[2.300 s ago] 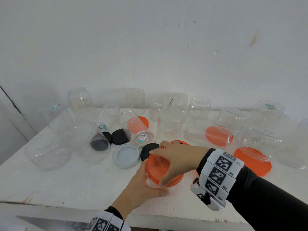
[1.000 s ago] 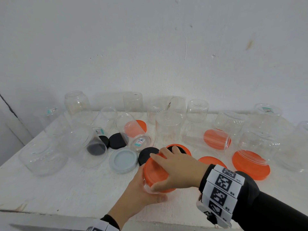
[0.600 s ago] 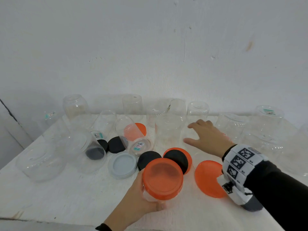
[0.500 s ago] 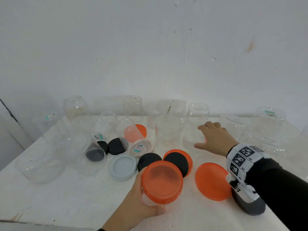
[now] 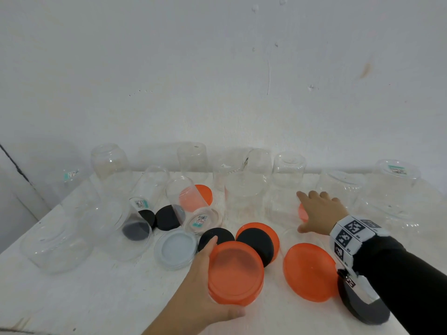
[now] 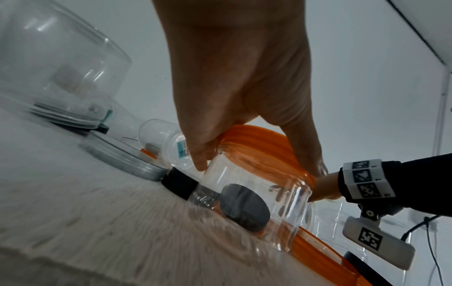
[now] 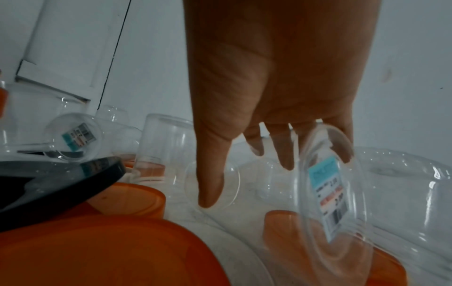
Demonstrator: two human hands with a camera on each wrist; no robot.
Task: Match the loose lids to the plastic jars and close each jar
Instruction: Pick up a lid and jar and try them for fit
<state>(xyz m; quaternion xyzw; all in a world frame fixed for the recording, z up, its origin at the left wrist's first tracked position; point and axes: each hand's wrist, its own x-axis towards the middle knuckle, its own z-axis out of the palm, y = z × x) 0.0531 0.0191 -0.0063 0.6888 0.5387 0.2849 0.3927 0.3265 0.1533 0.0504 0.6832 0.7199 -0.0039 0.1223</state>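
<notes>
A white table [image 5: 72, 298] stands against a white wall [image 5: 217, 81] with small marks.

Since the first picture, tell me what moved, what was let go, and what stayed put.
The right hand let go of the orange lid it had been pressing onto the jar and reached away toward the back right, where its fingers now rest on a clear jar lying on its side. The left hand stayed wrapped round the capped jar. The loose lids and the other jars have not visibly moved.
</notes>
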